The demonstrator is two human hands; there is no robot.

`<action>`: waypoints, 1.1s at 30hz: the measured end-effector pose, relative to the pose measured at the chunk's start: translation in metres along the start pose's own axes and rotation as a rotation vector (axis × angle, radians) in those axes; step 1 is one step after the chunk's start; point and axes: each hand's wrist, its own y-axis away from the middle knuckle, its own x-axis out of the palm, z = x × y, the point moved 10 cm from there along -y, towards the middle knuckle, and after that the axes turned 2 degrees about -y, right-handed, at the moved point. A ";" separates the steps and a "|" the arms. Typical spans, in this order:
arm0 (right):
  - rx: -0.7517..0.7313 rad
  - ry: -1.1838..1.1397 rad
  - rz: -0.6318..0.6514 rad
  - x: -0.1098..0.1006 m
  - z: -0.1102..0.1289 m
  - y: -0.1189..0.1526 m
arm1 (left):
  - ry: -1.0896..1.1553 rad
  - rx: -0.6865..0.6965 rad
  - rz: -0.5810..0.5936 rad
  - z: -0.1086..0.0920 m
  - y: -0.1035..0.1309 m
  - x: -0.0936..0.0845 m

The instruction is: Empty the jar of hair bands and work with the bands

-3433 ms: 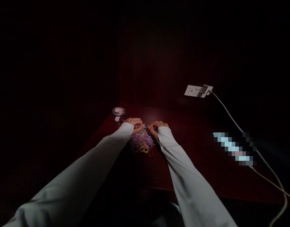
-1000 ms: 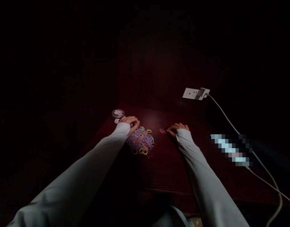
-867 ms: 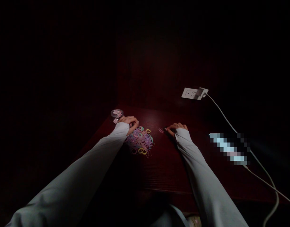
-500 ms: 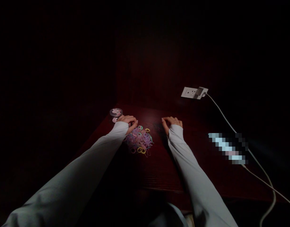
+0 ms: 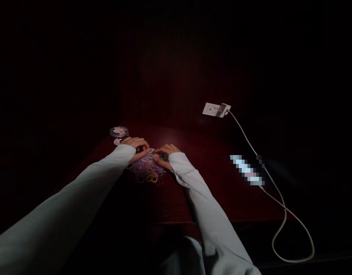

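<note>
A pile of small elastic hair ties (image 5: 145, 170), mostly pink and purple with some yellow and green ones, lies on the dark red table. My left hand (image 5: 137, 145) rests at the pile's far left edge, fingers curved and thumb apart from them. From the right, my right hand (image 5: 166, 152) reaches over the pile's far right side, its thumb and fingers spread around a gap. Between the two hands a green hair tie (image 5: 151, 151) shows on top of the pile. In this dim light I see nothing held for certain in either hand.
Behind my left hand stands a round clear container (image 5: 119, 131) with pink pieces, a small pink item (image 5: 117, 141) beside it. On the right lies a blurred-out bright device (image 5: 246, 170) with a white cable (image 5: 283, 198). A charger (image 5: 224, 110) sits in the wall socket (image 5: 211, 109).
My right hand has moved left from the bare table to the pile. My left hand stays by the pile, its thumb and fingers further apart. The whole view has shifted, so things appear further left.
</note>
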 end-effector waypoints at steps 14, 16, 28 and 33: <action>0.002 -0.070 -0.060 -0.001 -0.017 0.000 | 0.030 0.158 0.129 -0.007 0.002 0.004; 0.009 -0.068 -0.038 0.002 -0.015 0.000 | 0.029 0.144 0.122 -0.009 0.003 0.008; 0.020 -0.167 0.006 0.009 -0.011 -0.004 | -0.025 0.106 0.235 -0.012 0.004 0.024; 0.049 -0.220 -0.059 -0.003 -0.012 -0.007 | -0.001 0.105 0.232 -0.012 0.005 0.021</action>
